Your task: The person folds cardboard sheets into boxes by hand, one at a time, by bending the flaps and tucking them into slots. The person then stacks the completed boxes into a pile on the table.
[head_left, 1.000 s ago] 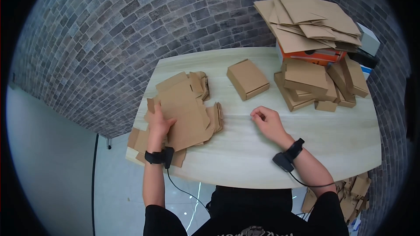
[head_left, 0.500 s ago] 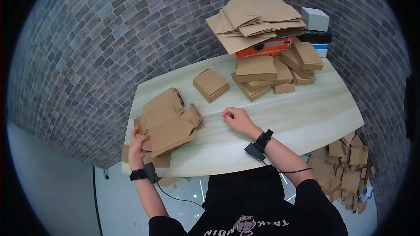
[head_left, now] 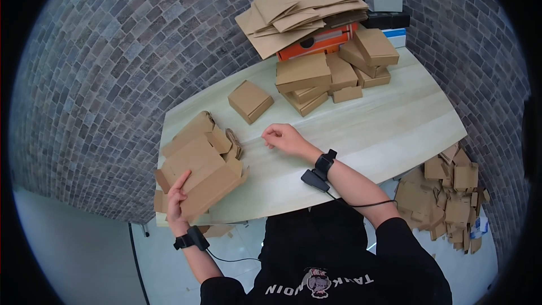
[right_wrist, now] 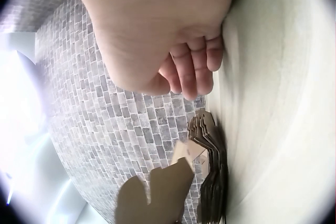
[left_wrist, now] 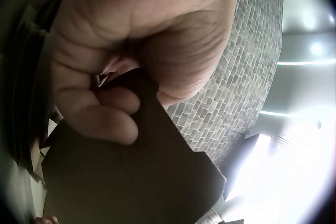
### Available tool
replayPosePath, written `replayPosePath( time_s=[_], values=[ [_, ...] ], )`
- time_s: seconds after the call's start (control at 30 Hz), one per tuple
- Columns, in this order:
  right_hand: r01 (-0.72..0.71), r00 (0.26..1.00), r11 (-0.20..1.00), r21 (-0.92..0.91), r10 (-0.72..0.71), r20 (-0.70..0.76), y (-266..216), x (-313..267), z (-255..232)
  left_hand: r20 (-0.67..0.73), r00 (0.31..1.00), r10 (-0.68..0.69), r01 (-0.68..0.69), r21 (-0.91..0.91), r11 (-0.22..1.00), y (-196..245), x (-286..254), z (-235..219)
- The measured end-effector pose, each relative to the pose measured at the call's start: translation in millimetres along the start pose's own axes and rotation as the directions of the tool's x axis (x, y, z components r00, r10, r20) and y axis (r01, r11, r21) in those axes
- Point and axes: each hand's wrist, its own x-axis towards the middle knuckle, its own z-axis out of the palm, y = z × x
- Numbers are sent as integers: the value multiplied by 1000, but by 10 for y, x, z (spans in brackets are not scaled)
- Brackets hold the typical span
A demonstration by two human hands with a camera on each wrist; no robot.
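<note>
My left hand [head_left: 175, 206] grips the near left edge of a flat, unfolded cardboard box blank [head_left: 212, 189], with fingers curled over it in the left wrist view. The blank is tilted, its near side raised above a stack of similar box blanks [head_left: 233, 142] on the left of the table. Held apart from the cardboard, my right hand [head_left: 285, 138] rests low over the middle of the table with loosely curled fingers and nothing in them. In the right wrist view the stack's layered edges [right_wrist: 212, 171] show beyond that hand.
One folded cardboard box [head_left: 250, 101] sits behind the right hand. More folded boxes [head_left: 305, 72] are piled at the back, before an orange box [head_left: 316, 42] topped with flat cardboard sheets [head_left: 307, 5]. Cardboard pieces [head_left: 446, 200] lie heaped on the floor at right.
The left hand has taken hold of the top blank and lifted its near side. The right hand stays loosely curled and unloaded. The head view has swung to the right.
</note>
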Motion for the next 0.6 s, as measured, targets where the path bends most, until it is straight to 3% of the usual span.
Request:
replayPosePath(
  time_s=[0.07, 0.1, 0.17, 0.2, 0.27, 0.33, 0.4, 0.47, 0.6],
  values=[
    [-120, 988, 979, 168, 102, 114, -98, 1, -47, 18, 999, 44, -44, -35, 998, 154, -202, 308],
    [-116, 989, 980, 159, 100, 109, -132, 21, -73, 24, 999, 49, -48, -42, 998, 170, -240, 417],
    [-403, 906, 848, 343, 317, 281, -179, 14, -90, -2, 1000, -19, 19, -166, 986, 145, -310, 522],
    [-402, 907, 852, 337, 318, 277, -258, -23, -88, 61, 998, -31, 39, -141, 989, 93, -275, 472],
    [-501, 843, 720, 479, 281, 459, -382, -93, -71, 125, 989, -81, 96, -124, 988, -27, -209, 449],
    [-531, 817, 695, 484, 268, 511, -384, -78, -57, 219, 964, -151, 162, -33, 986, -137, -120, 452],
    [-568, 786, 664, 487, 261, 561, -379, -97, -36, 223, 958, -178, 186, -16, 982, -285, -20, 466],
    [-539, 829, 611, 580, 264, 493, -404, -106, -38, 232, 953, -197, 203, 2, 979, -354, 74, 499],
    [-525, 834, 563, 638, 191, 517, -324, -50, -154, 209, 964, -164, 147, 94, 985, -403, 188, 572]
  ],
)
